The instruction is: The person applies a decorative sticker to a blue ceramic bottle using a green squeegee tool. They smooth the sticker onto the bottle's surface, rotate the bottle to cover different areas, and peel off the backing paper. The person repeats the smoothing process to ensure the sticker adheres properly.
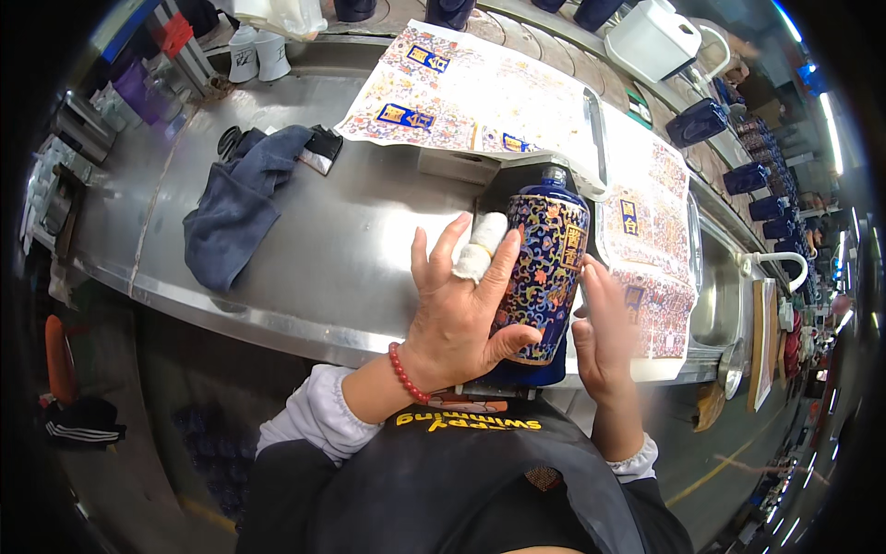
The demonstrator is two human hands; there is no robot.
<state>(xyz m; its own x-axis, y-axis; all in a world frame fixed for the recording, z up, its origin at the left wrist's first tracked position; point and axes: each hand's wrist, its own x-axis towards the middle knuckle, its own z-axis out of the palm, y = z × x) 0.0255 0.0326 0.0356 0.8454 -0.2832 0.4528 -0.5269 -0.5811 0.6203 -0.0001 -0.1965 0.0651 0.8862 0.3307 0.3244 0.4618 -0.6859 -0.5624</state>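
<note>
A dark blue bottle (pixel 544 268) with a colourful floral pattern and gold characters leans on its back in a dark holder before me, neck pointing away. My left hand (pixel 457 319) lies against its left side with fingers spread; the index finger and thumb touch the bottle. White cloth wrapping (pixel 482 247) covers the middle finger of that hand, and red beads circle the wrist. Along the bottle's right edge is my right hand (pixel 604 328), smeared by motion, its fingers stretched out and thumb apart. Whether it touches the bottle is hard to tell.
Printed floral label sheets (pixel 489 83) lie behind the bottle, and more sheets (pixel 651 240) to its right. A grey-blue cloth (pixel 235 208) rests on the steel table (pixel 341 231). Farther right are a sink (pixel 715 295), a white jug (pixel 651 39) and several blue bottles.
</note>
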